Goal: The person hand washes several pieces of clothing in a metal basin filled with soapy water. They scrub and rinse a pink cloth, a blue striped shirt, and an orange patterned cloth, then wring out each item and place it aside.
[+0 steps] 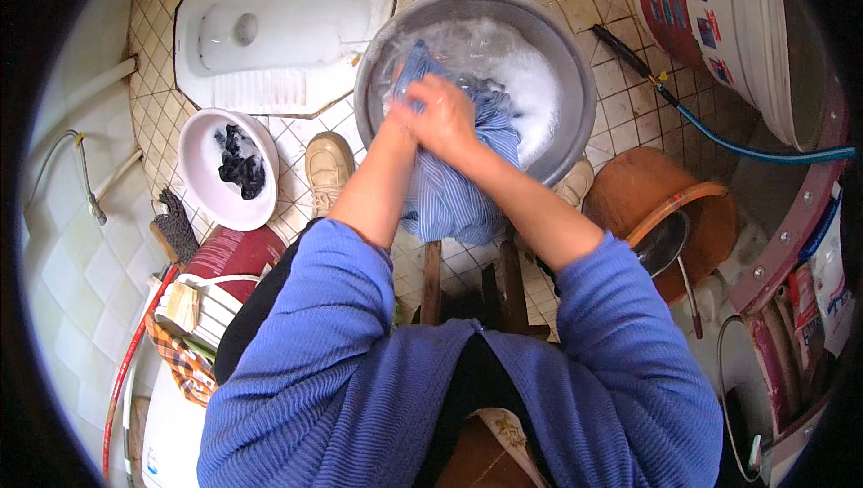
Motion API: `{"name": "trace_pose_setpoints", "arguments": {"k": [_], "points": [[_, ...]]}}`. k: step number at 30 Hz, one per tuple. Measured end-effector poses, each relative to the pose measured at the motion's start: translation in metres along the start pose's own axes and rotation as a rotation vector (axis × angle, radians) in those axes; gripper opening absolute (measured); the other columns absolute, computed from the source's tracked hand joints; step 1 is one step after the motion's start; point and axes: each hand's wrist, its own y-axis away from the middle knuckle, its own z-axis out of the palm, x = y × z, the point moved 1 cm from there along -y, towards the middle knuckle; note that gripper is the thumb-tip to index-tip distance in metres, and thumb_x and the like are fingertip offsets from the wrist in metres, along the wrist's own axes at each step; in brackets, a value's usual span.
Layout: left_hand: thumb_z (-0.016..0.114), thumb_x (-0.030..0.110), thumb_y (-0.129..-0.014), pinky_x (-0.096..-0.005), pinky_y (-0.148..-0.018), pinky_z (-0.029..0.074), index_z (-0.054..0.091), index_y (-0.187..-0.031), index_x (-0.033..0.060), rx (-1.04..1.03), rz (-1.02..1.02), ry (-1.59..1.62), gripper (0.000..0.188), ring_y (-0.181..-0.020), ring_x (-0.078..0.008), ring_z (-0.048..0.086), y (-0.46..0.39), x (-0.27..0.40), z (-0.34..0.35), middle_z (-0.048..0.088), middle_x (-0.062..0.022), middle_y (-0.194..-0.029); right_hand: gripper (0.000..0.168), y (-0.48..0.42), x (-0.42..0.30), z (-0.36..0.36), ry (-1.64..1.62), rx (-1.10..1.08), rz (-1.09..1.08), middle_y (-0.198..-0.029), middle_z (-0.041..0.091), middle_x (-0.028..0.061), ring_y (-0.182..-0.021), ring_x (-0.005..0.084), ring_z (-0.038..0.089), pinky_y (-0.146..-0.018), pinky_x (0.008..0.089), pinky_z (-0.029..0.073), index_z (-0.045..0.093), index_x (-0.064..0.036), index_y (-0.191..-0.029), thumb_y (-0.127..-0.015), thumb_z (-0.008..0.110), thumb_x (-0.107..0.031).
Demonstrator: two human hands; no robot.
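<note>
A blue-and-white striped cloth (450,195), probably a garment, hangs over the near rim of a round metal basin (573,77). Its far part lies in water with white suds (539,100). My left hand (399,112) and my right hand (443,110) are pressed close together over the basin, both gripping bunched folds of this cloth. Motion blurs the left hand, and the right one partly covers it. A twisted end of the cloth sticks up beyond my knuckles. Under the near side of the cloth, two wooden bars (431,279) show.
A squat toilet (283,94) is set in the tiled floor at upper left. Left of my shoe stands a pale tub (195,181) with dark wet cloth (243,168). An orange bucket (627,181) holding a metal dipper (664,245), a hose (715,137) and a large white-and-red bucket (735,23) are at right.
</note>
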Motion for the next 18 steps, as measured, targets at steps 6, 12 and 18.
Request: {"name": "trace_pose_setpoints", "arguments": {"k": [6,12,18], "points": [[0.052,0.03,-0.084,-0.0403,-0.077,0.048,0.056,-0.102,0.0045,0.445,-0.201,-0.035,0.031,-0.083,-0.0241,0.06,0.015,-0.013,0.034,0.061,-0.0109,-0.096,0.022,-0.057,0.102,-0.027,0.568,-0.02,0.034,-0.095,0.058,0.0079,-0.094,0.0274,0.053,-0.077,0.0471,0.038,0.062,-0.013,-0.088,-0.072,0.059,-0.028],[0.051,0.032,-0.085,-0.0397,-0.076,0.048,0.056,-0.097,0.0034,0.35,-0.278,0.334,0.031,-0.084,-0.0245,0.058,0.003,0.011,0.014,0.061,-0.0098,-0.093,0.033,-0.022,0.143,0.002,0.094,0.192,0.325,-0.093,0.06,0.0192,-0.091,0.0334,0.056,-0.08,0.0383,0.043,0.06,-0.003,-0.094,-0.07,0.065,-0.025],[0.047,0.023,-0.087,-0.0329,-0.069,0.049,0.055,-0.1,0.004,0.089,-0.052,0.195,0.024,-0.08,-0.0213,0.057,-0.036,-0.019,-0.049,0.058,-0.0102,-0.09,0.032,0.016,-0.02,-0.008,-0.195,-0.103,0.046,-0.088,0.06,0.013,-0.085,0.0316,0.058,-0.073,0.0361,0.046,0.06,-0.004,-0.09,-0.069,0.066,-0.028]]}}
